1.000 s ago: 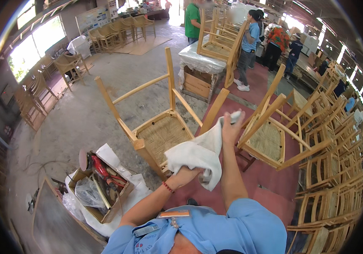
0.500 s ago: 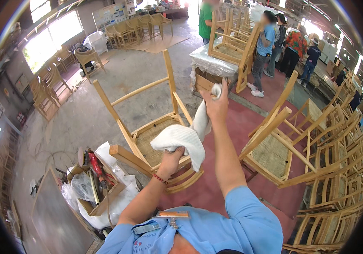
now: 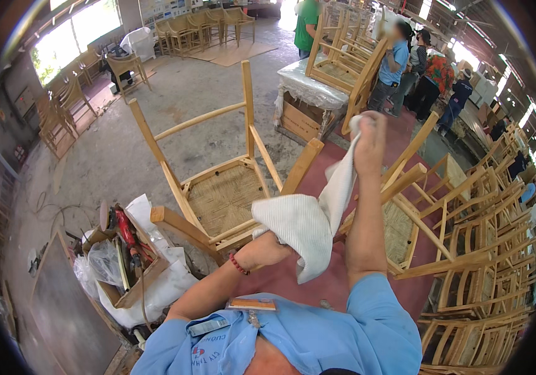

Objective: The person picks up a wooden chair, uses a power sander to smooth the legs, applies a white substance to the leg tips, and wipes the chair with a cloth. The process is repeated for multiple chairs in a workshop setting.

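Note:
A white ribbed cloth (image 3: 300, 224) hangs between my two hands in front of my body. My right hand (image 3: 370, 149), raised and slightly blurred, is closed round its upper end. Lower down, my left hand (image 3: 264, 251) grips the wide, bunched part, which partly hides the fingers. Behind and left of the cloth, a wooden chair (image 3: 174, 180) with a woven seat (image 3: 225, 199) is turned with its legs up. A second upturned wooden chair (image 3: 410, 265) stands to the right, partly hidden behind my right forearm.
At lower left a box (image 3: 149, 278) holds a red power tool (image 3: 126, 231) and clear plastic. Many wooden chairs (image 3: 477, 275) are stacked along the right. Farther off, a plastic-wrapped table (image 3: 312, 81) bears chairs, with several people (image 3: 393, 62) near it. Red sheeting (image 3: 318, 287) covers the floor.
My right hand has moved right, drawing the cloth out diagonally. My left hand has shifted slightly right and down. The cloth is now to the right of the chair seat, uncovering more of it.

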`<state>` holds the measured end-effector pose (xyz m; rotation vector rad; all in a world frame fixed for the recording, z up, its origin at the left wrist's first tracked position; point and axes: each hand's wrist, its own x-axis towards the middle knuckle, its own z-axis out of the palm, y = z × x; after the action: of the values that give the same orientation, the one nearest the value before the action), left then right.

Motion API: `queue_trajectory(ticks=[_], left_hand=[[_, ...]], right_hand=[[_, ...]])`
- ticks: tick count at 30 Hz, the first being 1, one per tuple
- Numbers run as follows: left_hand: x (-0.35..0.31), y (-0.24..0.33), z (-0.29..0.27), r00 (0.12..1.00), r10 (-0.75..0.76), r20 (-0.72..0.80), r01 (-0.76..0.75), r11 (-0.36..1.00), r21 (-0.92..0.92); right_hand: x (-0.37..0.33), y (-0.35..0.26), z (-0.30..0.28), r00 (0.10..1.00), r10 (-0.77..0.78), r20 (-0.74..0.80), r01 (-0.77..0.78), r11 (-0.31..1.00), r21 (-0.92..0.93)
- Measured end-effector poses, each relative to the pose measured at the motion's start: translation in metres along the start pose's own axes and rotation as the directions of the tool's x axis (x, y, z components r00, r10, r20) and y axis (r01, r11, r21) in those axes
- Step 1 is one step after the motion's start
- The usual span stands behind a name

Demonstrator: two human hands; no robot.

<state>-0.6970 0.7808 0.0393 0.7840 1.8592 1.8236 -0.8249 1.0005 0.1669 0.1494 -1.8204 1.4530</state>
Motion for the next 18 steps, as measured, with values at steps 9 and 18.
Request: queue_trajectory(ticks=[9, 18], left_hand=[[0.003, -0.004, 0.001, 0.993, -0.068, -0.098, 0.074, 0.995, 0.06], [-0.017, -0.021, 0.002, 0.978, -0.112, -0.174, 0.102, 0.993, -0.067]], right_hand=[[-0.005, 0.012, 0.006, 0.796, -0.181, 0.578, 0.353, 0.914, -0.199], [-0.021, -0.019, -0.04, 0.866, -0.005, 0.5, 0.117, 0.974, -0.193]])
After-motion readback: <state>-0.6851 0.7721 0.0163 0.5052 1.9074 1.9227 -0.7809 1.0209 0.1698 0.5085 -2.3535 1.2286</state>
